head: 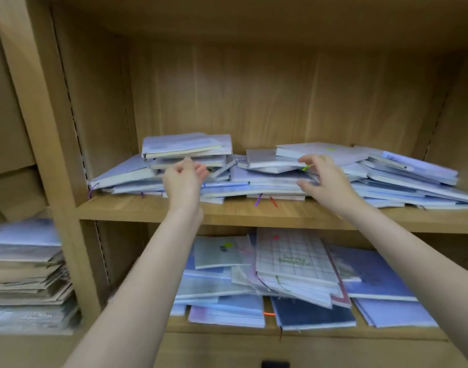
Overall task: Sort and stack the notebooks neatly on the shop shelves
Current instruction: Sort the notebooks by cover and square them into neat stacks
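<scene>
Several pale blue and lilac notebooks lie in a loose, uneven heap [387, 179] across the upper wooden shelf [254, 212]. A small tidier stack [186, 147] tops the heap at the left. My left hand [183, 179] is raised in front of that stack with fingers loosely curled, holding nothing I can see. My right hand [324, 179] reaches into the middle of the heap, fingers spread over the edges of the notebooks there, thumb below them. The lower shelf [227, 329] holds another jumble of notebooks, with a grid-patterned notebook [294, 256] on top.
To the left of the shelf upright [55, 155], a separate pile of flat paper goods and wrapped packs [28, 274] stands. The back panel above the upper heap is bare wood. A dark handle [275, 364] shows at the bottom edge.
</scene>
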### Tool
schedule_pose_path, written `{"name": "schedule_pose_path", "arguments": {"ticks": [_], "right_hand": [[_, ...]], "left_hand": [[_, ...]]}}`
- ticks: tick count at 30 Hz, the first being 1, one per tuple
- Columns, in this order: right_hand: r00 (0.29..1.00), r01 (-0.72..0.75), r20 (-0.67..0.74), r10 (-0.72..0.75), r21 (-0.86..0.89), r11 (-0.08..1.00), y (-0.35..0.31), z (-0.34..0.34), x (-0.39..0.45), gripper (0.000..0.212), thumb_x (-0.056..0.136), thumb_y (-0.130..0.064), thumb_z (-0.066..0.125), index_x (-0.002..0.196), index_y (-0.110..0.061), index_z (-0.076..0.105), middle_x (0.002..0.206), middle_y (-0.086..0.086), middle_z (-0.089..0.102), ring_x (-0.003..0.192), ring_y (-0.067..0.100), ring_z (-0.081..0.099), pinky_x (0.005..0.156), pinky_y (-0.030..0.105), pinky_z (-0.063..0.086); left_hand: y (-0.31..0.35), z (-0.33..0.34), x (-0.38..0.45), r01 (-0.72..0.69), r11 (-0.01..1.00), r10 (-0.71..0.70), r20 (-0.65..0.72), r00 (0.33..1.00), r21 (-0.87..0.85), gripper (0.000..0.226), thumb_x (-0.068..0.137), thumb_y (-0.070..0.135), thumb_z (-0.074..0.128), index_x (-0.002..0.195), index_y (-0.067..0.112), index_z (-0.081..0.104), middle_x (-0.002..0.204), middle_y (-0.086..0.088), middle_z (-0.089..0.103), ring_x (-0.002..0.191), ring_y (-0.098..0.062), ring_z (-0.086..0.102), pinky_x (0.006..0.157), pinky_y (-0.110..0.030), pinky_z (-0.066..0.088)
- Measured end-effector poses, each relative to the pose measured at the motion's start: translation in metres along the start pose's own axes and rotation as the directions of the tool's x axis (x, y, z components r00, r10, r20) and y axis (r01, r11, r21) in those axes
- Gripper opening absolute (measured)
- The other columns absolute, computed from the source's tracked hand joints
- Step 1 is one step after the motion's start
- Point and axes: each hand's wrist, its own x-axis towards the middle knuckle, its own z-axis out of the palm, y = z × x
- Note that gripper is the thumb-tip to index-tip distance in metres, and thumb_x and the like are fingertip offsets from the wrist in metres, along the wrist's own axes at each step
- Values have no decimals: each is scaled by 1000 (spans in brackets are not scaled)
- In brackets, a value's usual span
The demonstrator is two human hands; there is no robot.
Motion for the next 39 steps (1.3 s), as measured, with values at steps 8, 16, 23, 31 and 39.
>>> {"name": "schedule_pose_path", "arguments": {"ticks": [8, 16, 23, 31, 39], "right_hand": [[978, 143, -54, -204, -539, 830, 13, 4, 20, 46, 79, -9, 65, 123, -6, 54, 133, 15, 47, 128, 35, 35, 103, 45, 23], [979, 192, 69, -190, -609, 769, 32, -4, 43, 49, 89, 3, 45, 133, -20, 46, 126, 10, 49, 104, 34, 51, 69, 33, 29], [874, 467, 121, -470, -474, 747, 52, -41, 29, 42, 67, 8, 74, 101, -10, 57, 86, 12, 68, 63, 31, 64, 48, 27, 42], [988, 148, 115, -101, -556, 818, 47, -88, 15, 49, 95, -17, 49, 142, -20, 34, 120, 11, 60, 100, 34, 59, 75, 35, 42], [960, 188, -80, -269, -529, 828, 75, -78, 44, 37, 89, -1, 48, 125, -7, 55, 114, 17, 61, 103, 38, 56, 80, 45, 47]], "left_hand": [[12, 15, 2, -142, 980, 115, 186, 976, 139, 52, 97, 6, 44, 145, 11, 27, 141, -2, 41, 122, -10, 47, 104, -23, 36], [-59, 36, -29, -678, 576, 417, 549, 724, 457, 43, 83, -7, 42, 121, 9, 56, 124, -4, 49, 117, -17, 47, 92, -31, 45], [-67, 58, -1, -832, 120, 331, 768, 549, 542, 53, 85, -4, 49, 136, 10, 42, 138, -7, 42, 125, -28, 34, 108, -33, 28], [-57, 48, 16, -842, -123, 552, 741, 382, 525, 26, 73, 0, 62, 95, 9, 70, 85, -4, 65, 85, -24, 50, 71, -28, 42], [-48, -4, -4, -848, -25, 510, 736, 445, 530, 27, 81, 5, 52, 104, 9, 65, 95, -3, 61, 86, -22, 57, 71, -25, 39]]}}
